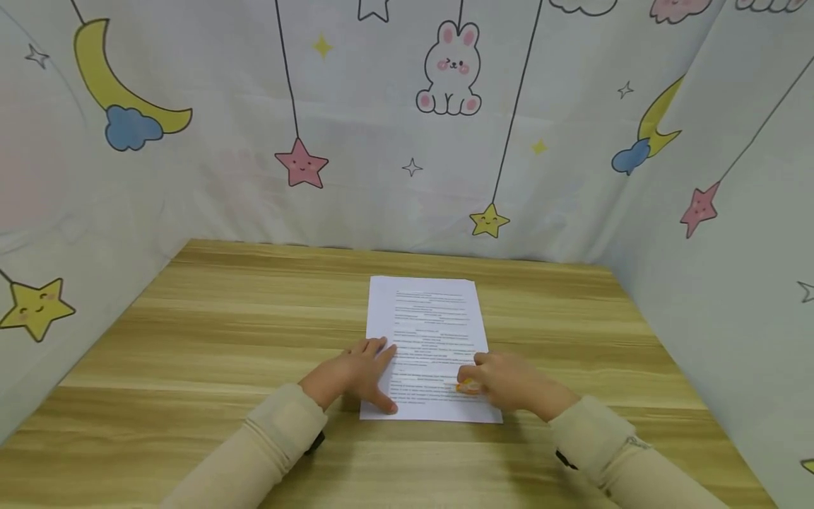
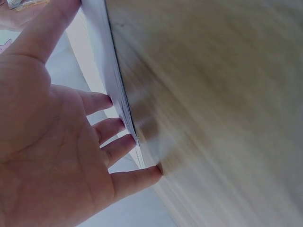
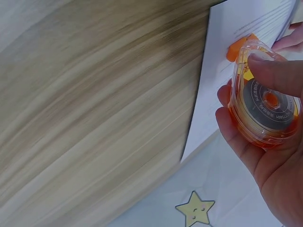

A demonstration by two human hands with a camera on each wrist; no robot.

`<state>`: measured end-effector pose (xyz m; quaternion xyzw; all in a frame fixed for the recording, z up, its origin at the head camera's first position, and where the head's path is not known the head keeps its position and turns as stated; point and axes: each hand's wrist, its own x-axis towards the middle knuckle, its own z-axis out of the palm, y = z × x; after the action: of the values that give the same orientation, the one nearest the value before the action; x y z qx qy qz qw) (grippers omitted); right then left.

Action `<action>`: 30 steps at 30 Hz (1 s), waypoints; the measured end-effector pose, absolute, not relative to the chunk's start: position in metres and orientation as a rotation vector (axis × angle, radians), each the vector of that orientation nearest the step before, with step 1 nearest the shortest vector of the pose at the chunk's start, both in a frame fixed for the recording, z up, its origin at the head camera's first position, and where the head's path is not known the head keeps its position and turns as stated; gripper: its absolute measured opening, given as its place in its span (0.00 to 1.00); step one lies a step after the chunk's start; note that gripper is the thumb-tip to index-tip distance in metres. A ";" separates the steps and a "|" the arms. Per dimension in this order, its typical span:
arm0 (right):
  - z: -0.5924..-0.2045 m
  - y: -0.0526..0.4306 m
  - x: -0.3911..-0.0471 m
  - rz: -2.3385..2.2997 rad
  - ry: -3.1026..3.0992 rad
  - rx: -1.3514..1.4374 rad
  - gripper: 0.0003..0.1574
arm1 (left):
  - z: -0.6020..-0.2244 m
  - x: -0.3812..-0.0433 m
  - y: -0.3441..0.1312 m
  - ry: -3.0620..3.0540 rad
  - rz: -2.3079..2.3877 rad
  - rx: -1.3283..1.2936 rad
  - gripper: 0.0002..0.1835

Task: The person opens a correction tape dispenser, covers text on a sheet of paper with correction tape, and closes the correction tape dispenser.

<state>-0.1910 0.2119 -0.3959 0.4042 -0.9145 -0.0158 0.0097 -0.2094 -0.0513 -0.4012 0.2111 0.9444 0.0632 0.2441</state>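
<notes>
A printed white sheet of paper (image 1: pixel 381 307) lies on the wooden table, its lines of text broken by blank white stretches. My left hand (image 1: pixel 362 371) rests with spread fingers on the sheet's left edge; in the left wrist view its fingertips (image 2: pixel 127 144) press along that edge, the little finger beside it on the wood. Over the lower right of the page, my right hand (image 1: pixel 511 382) grips an orange, see-through correction tape (image 3: pixel 270 101) between thumb and fingers. Its orange tip (image 3: pixel 236 47) points at the printed lines, close over the paper.
The wooden table (image 1: pixel 242 318) extends around the sheet on all sides. White cloth walls (image 1: pixel 381 205) with printed stars, moons and a rabbit stand along its back and both sides.
</notes>
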 end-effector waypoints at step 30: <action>-0.386 0.224 -0.193 0.222 -2.992 1.038 0.20 | -0.400 -0.209 -0.053 2.584 0.194 0.576 0.58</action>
<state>-0.1933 0.2240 -0.3864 0.3270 -0.9423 0.0699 -0.0166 -0.2086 -0.0532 -0.4003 0.2107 0.9447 0.0710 0.2410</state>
